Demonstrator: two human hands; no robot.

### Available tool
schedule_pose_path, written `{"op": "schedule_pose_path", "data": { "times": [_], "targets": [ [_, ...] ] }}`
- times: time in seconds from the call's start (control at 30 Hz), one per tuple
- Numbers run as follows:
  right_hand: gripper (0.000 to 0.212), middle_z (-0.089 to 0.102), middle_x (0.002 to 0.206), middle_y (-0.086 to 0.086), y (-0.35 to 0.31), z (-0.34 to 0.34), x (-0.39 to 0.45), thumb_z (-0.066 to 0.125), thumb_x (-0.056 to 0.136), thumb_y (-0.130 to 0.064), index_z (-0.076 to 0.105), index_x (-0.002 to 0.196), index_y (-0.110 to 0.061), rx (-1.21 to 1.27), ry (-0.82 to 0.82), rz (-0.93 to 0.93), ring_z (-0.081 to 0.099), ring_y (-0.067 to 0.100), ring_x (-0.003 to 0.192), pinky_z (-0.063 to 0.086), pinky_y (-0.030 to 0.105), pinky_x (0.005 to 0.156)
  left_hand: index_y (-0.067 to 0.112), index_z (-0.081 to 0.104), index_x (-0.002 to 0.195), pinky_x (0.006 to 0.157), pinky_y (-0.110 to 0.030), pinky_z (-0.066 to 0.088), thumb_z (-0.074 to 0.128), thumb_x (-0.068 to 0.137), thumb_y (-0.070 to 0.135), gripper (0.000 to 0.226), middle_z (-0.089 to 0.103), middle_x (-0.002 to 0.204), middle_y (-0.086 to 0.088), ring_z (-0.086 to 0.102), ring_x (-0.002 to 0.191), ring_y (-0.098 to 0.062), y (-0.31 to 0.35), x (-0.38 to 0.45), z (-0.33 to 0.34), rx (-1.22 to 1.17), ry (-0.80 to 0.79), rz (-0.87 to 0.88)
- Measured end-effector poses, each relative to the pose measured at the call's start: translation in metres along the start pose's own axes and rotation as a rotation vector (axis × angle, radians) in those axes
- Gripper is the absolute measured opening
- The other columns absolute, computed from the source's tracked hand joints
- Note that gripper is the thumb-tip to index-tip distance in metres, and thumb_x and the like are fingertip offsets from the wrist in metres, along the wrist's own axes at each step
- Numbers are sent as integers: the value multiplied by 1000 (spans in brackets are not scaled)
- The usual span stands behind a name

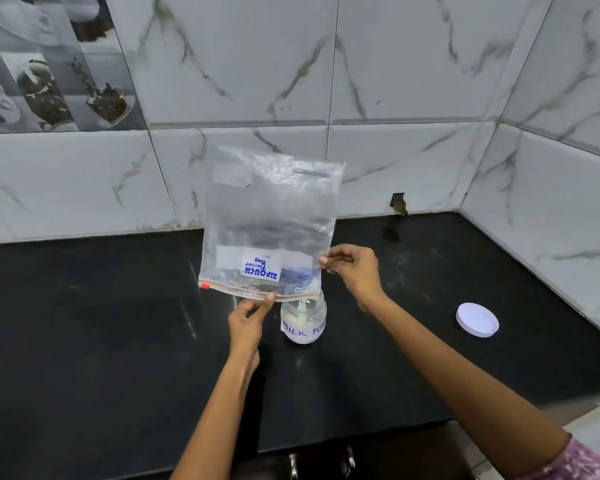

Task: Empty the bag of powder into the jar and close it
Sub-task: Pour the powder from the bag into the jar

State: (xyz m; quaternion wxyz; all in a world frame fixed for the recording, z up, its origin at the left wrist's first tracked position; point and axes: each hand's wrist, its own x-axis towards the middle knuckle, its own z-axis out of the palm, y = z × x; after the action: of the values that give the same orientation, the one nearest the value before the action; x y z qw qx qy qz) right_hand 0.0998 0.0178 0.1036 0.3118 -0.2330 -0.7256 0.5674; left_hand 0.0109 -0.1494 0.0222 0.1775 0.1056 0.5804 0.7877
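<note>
A clear zip bag (269,216) hangs upside down, its zip mouth at the bottom just over the open glass jar (303,323). The jar stands on the black counter, holds white powder and bears a handwritten label starting "MILK". A little powder is falling from the bag's right corner into the jar. My left hand (248,318) pinches the zip edge near its middle. My right hand (354,270) pinches the bag's right side a bit higher. The bag looks nearly empty. The white lid (477,319) lies flat on the counter to the right.
The black counter (101,323) runs to marble-look wall tiles at the back and right, forming a corner. A small hole in the tiles (399,203) sits behind the jar. Cabinet handles (321,464) show below the counter's front edge.
</note>
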Motion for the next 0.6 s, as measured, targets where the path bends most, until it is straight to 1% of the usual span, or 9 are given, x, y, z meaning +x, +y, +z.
{"op": "schedule_pose_path", "data": {
  "times": [0.07,0.13,0.23,0.27,0.33,0.4,0.47,0.53,0.6],
  "targets": [
    [9,71,74,10,2,-4,1,77,75,-4,72,83,-5,7,-22,3,67,10,67,56,17,64,11,74,102,85,-14,46,74,81,15,21,74,106,-2,66,101,-4,-2,-1,-3,-12,6,0],
    [11,72,77,14,3,-5,0,77,75,-4,72,84,-3,-5,-33,-20,67,10,67,55,16,65,14,74,101,86,-15,46,74,81,17,20,75,103,2,66,101,-3,-2,0,-4,-20,-7,-11],
    [10,72,77,14,1,-5,1,76,76,-4,72,85,-1,-10,-27,-46,68,6,66,55,15,65,11,73,99,88,-21,45,71,83,15,16,76,94,4,68,89,-1,1,2,0,-49,-40,-35],
    [10,73,77,13,0,-6,1,75,76,-4,72,85,0,-10,-29,-46,68,5,65,55,15,65,10,72,99,89,-22,46,69,84,13,15,76,93,4,67,89,-2,2,3,1,-57,-52,-35],
    [12,73,79,15,0,-7,1,75,76,-4,72,86,1,-7,-35,-38,68,7,66,56,16,67,6,69,104,95,-25,46,65,87,12,18,75,101,-1,67,98,-7,5,5,3,-43,-79,-22],
    [13,73,82,19,1,-7,-1,75,76,-4,71,86,3,-3,-43,-33,68,14,69,57,18,68,-2,63,114,103,-29,42,60,91,11,27,69,116,-12,62,112,-16,8,7,3,-21,-112,-7],
    [13,73,83,21,2,-8,-3,75,77,-3,71,88,3,-9,-62,-27,68,18,71,56,20,68,-5,58,121,107,-32,38,56,93,11,32,63,125,-18,56,121,-21,10,8,2,-12,-141,-8],
    [13,73,85,21,1,-10,-4,74,78,-3,71,90,2,-13,-61,-27,70,21,74,57,22,69,-3,58,121,110,-33,35,54,94,11,31,63,127,-15,55,124,-20,12,7,3,3,-170,-27],
    [12,73,84,20,-1,-12,-3,73,78,-3,70,89,1,5,-36,-27,71,26,77,59,26,71,4,62,118,110,-32,34,53,95,12,26,66,123,-9,56,122,-16,15,4,5,19,-205,-49]
  ]
}}
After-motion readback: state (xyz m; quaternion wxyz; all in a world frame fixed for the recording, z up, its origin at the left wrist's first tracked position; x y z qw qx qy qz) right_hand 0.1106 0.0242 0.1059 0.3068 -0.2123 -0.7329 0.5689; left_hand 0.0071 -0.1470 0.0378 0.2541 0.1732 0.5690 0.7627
